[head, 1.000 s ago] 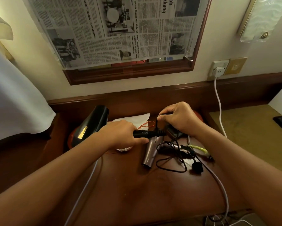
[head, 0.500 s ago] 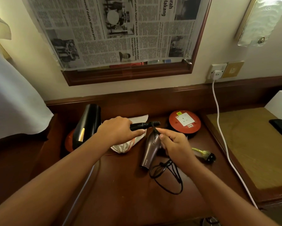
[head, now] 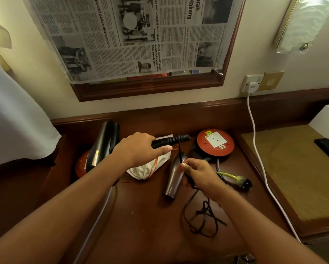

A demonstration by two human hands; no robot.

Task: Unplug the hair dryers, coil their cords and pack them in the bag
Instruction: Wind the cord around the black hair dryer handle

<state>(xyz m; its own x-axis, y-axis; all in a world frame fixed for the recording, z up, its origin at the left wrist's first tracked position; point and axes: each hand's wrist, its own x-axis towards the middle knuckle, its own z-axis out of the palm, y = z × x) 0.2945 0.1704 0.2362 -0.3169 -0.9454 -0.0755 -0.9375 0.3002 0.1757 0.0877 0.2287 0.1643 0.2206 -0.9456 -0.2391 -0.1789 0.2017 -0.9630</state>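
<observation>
Left hand is reaching forward over the desk, forearm stretched out from lower left, fingers wrapped round the black dryer's handle, thumb lying along its near side. The handle is pointing right, ribbed strain relief sticking out past the fingers. The black dryer body is lying at the back left of the desk, partly over an orange disc.

Right hand is coming in from lower right, wrist bent, palm facing left, thumb and forefinger pinching the black cord just below the strain relief. The cord is running down from the handle tip into the pinch, then trailing under the hand into a loose tangle on the desk near the front.

A brown dryer is lying on the desk directly under and left of the right hand, nozzle end toward the camera. The white drawstring bag is sitting beneath the left hand, between the two dryers, orange string showing. A red round extension reel with a socket is sitting behind the right hand. A black plug with yellow-green wrap is lying right of the right hand. A white cable is hanging from a wall socket.
</observation>
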